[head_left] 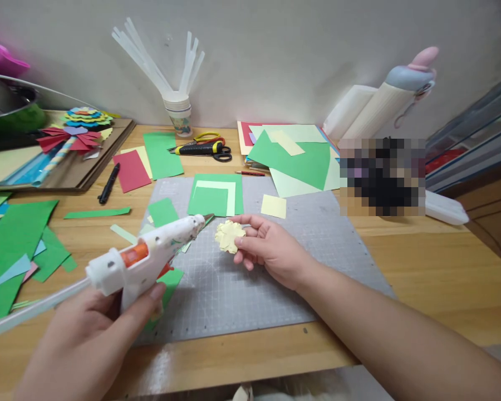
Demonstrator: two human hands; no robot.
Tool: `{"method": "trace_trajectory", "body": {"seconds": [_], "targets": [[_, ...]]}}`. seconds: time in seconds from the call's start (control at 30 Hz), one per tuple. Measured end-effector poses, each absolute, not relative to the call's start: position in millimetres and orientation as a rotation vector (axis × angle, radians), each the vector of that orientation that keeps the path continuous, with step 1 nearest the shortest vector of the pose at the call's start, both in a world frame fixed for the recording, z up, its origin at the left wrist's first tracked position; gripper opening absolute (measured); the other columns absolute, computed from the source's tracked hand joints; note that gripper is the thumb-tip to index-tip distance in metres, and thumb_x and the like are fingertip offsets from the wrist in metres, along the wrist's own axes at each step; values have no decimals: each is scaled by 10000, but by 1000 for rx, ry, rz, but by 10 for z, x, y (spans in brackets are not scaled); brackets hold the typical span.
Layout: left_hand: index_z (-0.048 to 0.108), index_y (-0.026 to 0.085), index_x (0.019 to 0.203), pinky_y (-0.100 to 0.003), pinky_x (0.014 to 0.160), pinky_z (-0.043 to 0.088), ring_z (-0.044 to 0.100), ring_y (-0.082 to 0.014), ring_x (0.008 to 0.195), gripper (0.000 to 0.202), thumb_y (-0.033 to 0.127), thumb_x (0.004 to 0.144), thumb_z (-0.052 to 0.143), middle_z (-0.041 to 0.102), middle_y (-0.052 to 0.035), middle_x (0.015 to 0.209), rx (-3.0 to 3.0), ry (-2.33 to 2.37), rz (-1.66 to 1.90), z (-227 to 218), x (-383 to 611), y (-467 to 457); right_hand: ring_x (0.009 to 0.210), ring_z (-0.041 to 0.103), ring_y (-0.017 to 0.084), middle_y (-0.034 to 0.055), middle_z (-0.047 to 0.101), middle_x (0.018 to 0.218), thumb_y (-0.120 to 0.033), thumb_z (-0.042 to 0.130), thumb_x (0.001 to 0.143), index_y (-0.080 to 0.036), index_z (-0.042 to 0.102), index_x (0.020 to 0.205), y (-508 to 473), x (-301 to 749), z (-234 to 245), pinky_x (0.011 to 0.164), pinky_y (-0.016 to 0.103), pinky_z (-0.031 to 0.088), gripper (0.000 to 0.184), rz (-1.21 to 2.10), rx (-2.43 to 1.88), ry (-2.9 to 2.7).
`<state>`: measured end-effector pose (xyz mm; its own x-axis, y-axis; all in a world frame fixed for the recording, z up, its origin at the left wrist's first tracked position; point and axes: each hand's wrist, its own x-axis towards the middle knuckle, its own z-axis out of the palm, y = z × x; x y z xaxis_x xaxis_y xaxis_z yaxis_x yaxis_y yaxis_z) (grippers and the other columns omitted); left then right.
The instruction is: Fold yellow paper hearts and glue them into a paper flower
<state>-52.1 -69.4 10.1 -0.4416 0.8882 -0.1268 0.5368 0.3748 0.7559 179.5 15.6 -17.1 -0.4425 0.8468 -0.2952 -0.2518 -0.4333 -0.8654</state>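
My left hand (96, 340) is wrapped round the handle of a white and orange hot glue gun (150, 250). A long clear glue stick (37, 309) runs out of its back end. The gun's nozzle points right, a short gap away from a pale yellow paper flower (229, 236). Between thumb and fingers, my right hand (267, 245) pinches that flower by its right edge, above the grey cutting mat (275, 301). Green paper squares (215, 195) and a small pale yellow square (274, 206) lie on the mat beyond my hands.
Scissors and a yellow-black cutter (198, 148) lie behind the mat, near a paper cup (179, 120) of glue sticks. Stacked coloured papers (296, 159) are at the back. Green scraps (16, 245) cover the left side. A black pen (109, 184) and a cream bottle (379, 106) stand out too.
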Motion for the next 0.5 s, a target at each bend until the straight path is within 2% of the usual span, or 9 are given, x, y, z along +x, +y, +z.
{"method": "trace_trajectory", "body": {"seconds": [0.07, 0.17, 0.33, 0.43, 0.5], "targets": [[734, 268, 711, -413, 790, 565, 652, -324, 899, 366, 592, 543, 719, 742, -20, 812, 1191, 2093, 874, 57, -517, -753, 513, 608, 89, -34, 610, 660, -182, 673, 755, -170, 550, 1083, 156, 1797, -164, 401, 151, 419, 350, 1933, -999, -990], [712, 239, 667, -419, 868, 532, 649, -330, 915, 397, 613, 535, 729, 746, -37, 820, 1123, 2042, 798, -12, -531, -832, 527, 625, 102, -23, 625, 678, -164, 661, 742, -168, 541, 1069, 156, 1800, -147, 395, 154, 418, 348, 1927, -1014, -965], [735, 220, 846, -398, 731, 551, 664, -329, 822, 522, 640, 537, 712, 751, -54, 810, 1079, 1965, 739, -30, -513, -925, 554, 622, 87, -6, 662, 782, -93, 654, 686, -182, 533, 1073, 158, 1792, -141, 413, 150, 422, 415, 1924, -989, -963], [744, 220, 774, -397, 698, 548, 665, -329, 772, 515, 667, 524, 694, 737, -56, 721, 1068, 1994, 703, 6, -466, -943, 554, 612, 77, -8, 670, 797, -83, 654, 681, -190, 537, 1071, 158, 1790, -150, 410, 142, 409, 421, 1919, -979, -986], [749, 214, 759, -411, 741, 545, 663, -331, 772, 520, 668, 512, 695, 732, -60, 704, 1081, 2006, 724, 24, -436, -938, 550, 608, 68, -9, 673, 822, -89, 664, 684, -199, 545, 1074, 157, 1795, -151, 408, 137, 404, 422, 1922, -980, -997]]}}
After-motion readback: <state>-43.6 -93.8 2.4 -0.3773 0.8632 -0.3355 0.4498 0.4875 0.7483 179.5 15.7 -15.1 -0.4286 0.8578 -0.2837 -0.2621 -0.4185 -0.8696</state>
